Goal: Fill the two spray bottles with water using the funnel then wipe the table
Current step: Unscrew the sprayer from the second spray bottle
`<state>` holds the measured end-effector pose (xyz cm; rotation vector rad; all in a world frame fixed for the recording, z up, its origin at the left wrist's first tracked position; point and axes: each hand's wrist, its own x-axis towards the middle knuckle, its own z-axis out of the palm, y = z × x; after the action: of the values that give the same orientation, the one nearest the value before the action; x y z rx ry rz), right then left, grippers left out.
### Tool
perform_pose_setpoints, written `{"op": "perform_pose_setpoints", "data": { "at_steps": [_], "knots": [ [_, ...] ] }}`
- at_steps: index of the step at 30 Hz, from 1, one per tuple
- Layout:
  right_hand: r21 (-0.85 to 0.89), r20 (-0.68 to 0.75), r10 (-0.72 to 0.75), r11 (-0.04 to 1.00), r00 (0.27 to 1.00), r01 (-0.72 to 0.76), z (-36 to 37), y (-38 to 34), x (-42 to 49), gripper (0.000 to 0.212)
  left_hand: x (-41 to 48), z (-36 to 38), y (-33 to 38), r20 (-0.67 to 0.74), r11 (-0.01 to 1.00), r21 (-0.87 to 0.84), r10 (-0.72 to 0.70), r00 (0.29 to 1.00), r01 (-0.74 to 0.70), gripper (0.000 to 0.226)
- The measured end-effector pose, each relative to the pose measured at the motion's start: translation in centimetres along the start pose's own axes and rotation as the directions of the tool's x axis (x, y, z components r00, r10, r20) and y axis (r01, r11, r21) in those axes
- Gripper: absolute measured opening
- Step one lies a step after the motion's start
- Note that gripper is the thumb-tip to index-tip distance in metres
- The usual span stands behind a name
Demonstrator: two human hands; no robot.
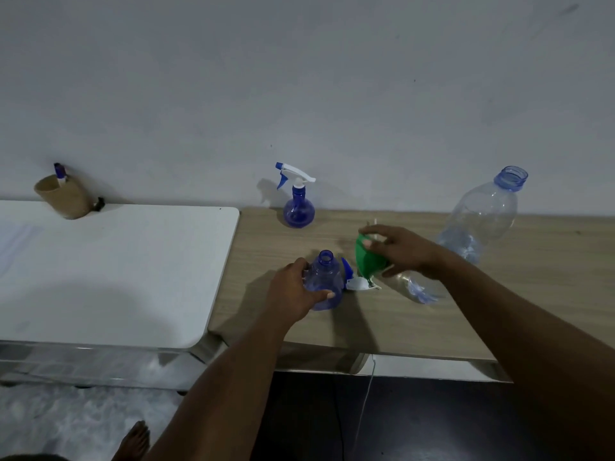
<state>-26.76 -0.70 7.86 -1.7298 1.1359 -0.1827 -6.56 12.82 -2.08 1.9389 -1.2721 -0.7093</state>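
Wooden table (382, 321), centre-right. Large clear bottle (479, 214), right: uncapped, little water at bottom. Capped spray bottle (298, 207), centre back: contents unclear. Open spray bottle (324, 281), centre: left hand (293, 287) fingers curled round it. Green funnel (367, 257), just right of it: pinched by right hand (402, 249).

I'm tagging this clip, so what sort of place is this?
Probably a plain room in a home: a wooden table and white table against a bare wall, with a bare foot below.
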Motion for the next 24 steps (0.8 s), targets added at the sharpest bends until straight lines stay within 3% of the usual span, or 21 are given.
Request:
{"op": "perform_pose_setpoints", "data": {
  "at_steps": [5, 11, 17, 24],
  "knots": [
    [0.172, -0.091, -0.185, 0.965, 0.978, 0.198, 0.1, -4.2, -0.6, 0.037, 0.0, 0.1, 0.1, 0.011, 1.000, 0.003, -0.022, 1.000, 0.021, 0.059],
    [0.163, -0.338, -0.353, 0.891, 0.873, 0.423, 3.9, -3.9, -0.7, 0.040, 0.1, 0.3, 0.3, 0.005, 0.999, 0.000, -0.049, 0.999, 0.049, 0.051],
    [0.077, -0.439, -0.396, 0.878, 0.807, 0.472, 6.1, -1.3, -0.3, 0.046, 0.1, 0.7, -0.2, 0.001, 1.000, 0.009, -0.017, 1.000, 0.017, 0.068],
    [-0.071, -0.432, -0.480, 0.862, 0.763, 0.502, 5.5, -1.0, -1.4, 0.046, 0.6, 1.1, -0.5, 0.011, 1.000, 0.008, -0.030, 0.999, 0.030, 0.065]
  ]
}}
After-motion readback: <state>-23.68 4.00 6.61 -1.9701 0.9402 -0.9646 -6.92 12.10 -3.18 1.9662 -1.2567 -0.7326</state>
